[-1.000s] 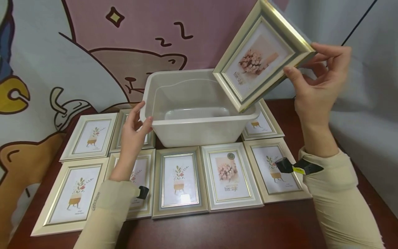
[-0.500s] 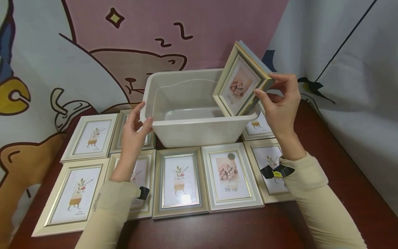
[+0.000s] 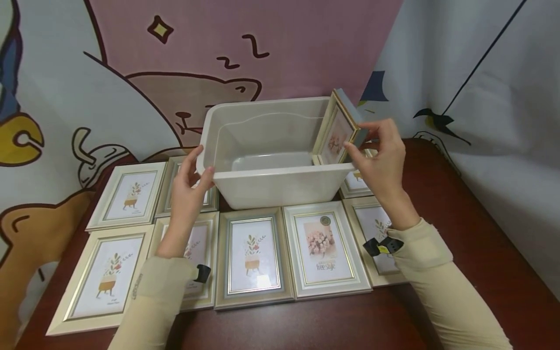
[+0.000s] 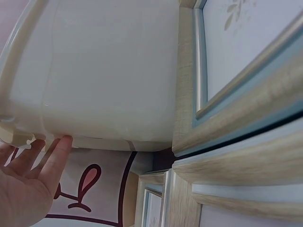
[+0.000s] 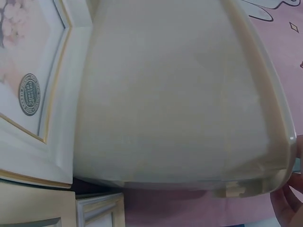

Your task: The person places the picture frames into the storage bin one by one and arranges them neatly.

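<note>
A cream and gold picture frame (image 3: 336, 130) with a pink flower print stands tilted inside the right end of a pale grey plastic tub (image 3: 280, 187). My right hand (image 3: 381, 160) pinches its near upper edge, thumb on the front and fingers behind. Only the fingertips of that hand show in the right wrist view, beside the tub's rim. My left hand (image 3: 188, 194) holds the tub at its left corner, fingers on the end and thumb at the front. In the left wrist view its fingers (image 4: 57, 161) touch the tub just under the rim.
Several picture frames lie face up around the tub, including a grey-gold one (image 3: 223, 262), a white one (image 3: 363, 274) and a cream one (image 3: 57, 311). They rest on a dark red table (image 3: 306, 325). A cartoon-printed wall covering (image 3: 306, 43) rises behind the tub.
My right hand has carried the flower-print frame down and left, from above the tub's right side into its right end. My left hand has stayed on the tub's corner.
</note>
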`<state>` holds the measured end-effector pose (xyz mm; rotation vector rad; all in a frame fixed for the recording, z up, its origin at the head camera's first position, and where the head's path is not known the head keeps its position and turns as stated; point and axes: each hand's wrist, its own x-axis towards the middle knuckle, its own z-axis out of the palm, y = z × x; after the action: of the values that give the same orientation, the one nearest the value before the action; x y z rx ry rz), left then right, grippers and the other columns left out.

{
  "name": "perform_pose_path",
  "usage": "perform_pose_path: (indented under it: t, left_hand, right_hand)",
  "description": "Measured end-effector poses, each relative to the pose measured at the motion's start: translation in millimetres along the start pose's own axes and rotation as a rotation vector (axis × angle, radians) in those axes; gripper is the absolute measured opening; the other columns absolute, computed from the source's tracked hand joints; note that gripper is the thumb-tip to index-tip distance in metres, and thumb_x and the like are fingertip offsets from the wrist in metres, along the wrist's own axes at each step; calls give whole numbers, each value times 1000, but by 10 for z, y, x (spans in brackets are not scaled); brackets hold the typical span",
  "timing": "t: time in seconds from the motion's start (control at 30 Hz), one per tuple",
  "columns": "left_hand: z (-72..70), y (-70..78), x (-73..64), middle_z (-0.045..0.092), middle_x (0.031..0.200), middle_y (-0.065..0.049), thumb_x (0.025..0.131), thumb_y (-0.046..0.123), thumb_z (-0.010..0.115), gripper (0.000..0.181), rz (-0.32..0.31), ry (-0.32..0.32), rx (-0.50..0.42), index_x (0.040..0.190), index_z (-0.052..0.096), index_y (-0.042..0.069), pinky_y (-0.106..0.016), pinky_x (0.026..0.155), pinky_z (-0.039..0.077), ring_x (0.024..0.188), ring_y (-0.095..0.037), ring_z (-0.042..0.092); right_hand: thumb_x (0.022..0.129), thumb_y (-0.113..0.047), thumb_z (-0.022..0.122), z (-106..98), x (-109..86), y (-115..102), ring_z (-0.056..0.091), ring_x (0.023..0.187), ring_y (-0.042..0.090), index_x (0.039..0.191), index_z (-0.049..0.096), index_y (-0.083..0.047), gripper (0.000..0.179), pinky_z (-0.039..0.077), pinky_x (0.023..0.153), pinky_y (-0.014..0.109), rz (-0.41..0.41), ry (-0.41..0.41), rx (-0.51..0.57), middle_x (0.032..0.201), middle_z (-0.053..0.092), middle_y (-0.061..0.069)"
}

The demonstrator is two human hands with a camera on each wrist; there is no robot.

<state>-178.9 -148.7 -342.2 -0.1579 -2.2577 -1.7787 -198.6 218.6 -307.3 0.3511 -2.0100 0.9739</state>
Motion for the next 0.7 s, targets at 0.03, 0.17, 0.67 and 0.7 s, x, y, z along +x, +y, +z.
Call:
perform_pose_path:
  t: [0.03, 0.17, 0.67, 0.7]
  left_hand:
    - [1, 0, -4, 53, 146, -9, 100, 22, 59, 53, -1, 2, 0, 150, 44, 23, -14, 81, 59, 105, -5, 60]
    - [5, -3, -9, 53, 146, -9, 100, 22, 59, 53, 3, 7, -2, 150, 44, 23, -12, 80, 58, 106, -6, 60]
    - [0, -22, 1, 52, 148, -9, 100, 20, 58, 52, 19, 11, -15, 150, 45, 22, -15, 81, 59, 102, -4, 60]
    - [-2, -23, 1, 52, 148, -9, 100, 20, 58, 52, 19, 10, -16, 150, 45, 21, -15, 81, 59, 103, -4, 60]
  right_hand:
    - [80, -3, 81, 6, -4, 3, 55, 81, 12, 107, 63, 5, 33, 45, 74, 2, -12, -3, -9, 97, 57, 23]
    - [80, -1, 78, 23, -11, 8, 55, 76, 28, 98, 62, 6, 25, 41, 72, 15, -43, -11, -44, 92, 55, 24]
    - [83, -9, 75, -44, -71, 47, 55, 103, 37, 107, 65, 3, 29, 47, 87, 33, -2, -106, -78, 109, 61, 23]
    - [83, -9, 75, -48, -75, 46, 56, 106, 36, 107, 66, 3, 29, 49, 89, 33, 0, -107, -69, 112, 62, 22]
